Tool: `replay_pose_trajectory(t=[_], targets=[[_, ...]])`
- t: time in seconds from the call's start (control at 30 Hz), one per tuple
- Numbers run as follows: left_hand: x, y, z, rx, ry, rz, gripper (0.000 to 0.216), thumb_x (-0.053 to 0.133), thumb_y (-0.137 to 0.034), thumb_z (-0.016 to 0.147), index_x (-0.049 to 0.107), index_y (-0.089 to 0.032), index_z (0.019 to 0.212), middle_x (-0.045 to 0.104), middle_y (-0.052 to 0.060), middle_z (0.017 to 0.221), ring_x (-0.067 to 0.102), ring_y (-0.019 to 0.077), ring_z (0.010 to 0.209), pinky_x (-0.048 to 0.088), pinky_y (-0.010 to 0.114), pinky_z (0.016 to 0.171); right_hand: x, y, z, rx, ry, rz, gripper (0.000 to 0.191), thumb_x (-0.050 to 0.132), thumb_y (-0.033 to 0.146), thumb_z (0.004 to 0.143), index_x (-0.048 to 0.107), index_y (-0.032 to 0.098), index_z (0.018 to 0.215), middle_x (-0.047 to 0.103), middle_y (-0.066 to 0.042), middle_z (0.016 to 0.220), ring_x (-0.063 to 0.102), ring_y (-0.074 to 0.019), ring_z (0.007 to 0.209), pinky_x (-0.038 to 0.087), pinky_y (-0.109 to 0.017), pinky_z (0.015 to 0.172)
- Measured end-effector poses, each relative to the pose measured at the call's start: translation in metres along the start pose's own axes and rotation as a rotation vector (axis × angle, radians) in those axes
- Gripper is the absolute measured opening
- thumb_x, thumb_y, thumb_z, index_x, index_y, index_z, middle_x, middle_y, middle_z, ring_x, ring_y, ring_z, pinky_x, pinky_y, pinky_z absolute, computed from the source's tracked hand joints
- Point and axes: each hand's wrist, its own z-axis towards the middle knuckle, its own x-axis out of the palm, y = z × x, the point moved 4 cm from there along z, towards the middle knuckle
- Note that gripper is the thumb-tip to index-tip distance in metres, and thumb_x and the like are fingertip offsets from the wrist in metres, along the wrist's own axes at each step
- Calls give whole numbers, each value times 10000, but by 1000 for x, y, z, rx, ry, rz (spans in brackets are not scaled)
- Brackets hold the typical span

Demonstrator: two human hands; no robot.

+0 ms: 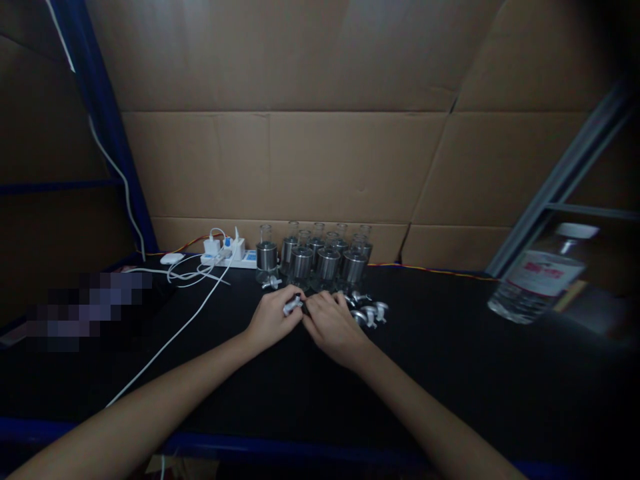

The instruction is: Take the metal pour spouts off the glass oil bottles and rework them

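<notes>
My left hand (274, 315) is closed around a small silver-and-white bottle top (293, 305) with a dark end. Close against it, my right hand (334, 328) has its fingers curled inward; whatever lies under those fingers is hidden. Just beyond both hands stand several glass bottles (302, 262) with metal sleeves and bare glass necks, upright in a tight group. Beside my right hand lies a loose cluster of silver bottle tops (370, 313). Another silver top (271, 283) rests in front of the leftmost bottle.
A white power strip (253, 257) with plugs and looped white cables (193, 319) occupies the left back of the black table (440, 380). A large clear water bottle (540, 273) stands at the right. Cardboard panels (345, 167) form the back wall. A blurred-out patch (95, 310) covers something at left.
</notes>
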Motion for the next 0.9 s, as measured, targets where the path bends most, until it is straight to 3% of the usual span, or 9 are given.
replay_pose_trajectory(t=[0.2,0.33,0.63,0.9], targets=[[-1,27,5,-144,54,124,190,457,-112,667,557,-185,811,588,-16,740,545,131,689,410,218,655,-10,-12,0,127,-65,21,347,246,290,871,568,161,844,569,-85,896,437,-188,863,260,-325,731],[1,38,5,-153,122,188,256,456,-117,684,556,-212,899,611,-7,853,562,155,792,423,258,732,-14,-25,1,219,-114,79,307,261,247,863,560,180,893,582,-62,898,449,-176,863,265,-297,711],[0,33,5,-58,86,164,292,432,-92,702,535,-196,955,589,14,944,539,164,887,405,288,813,0,-41,0,335,-79,152,267,300,178,822,546,198,924,598,-35,942,466,-184,892,271,-296,708],[7,26,4,11,244,103,290,448,-85,684,545,-176,942,602,16,854,554,150,799,412,258,755,7,-43,1,352,42,80,268,321,121,783,535,143,942,606,-89,874,499,-187,848,275,-296,722]])
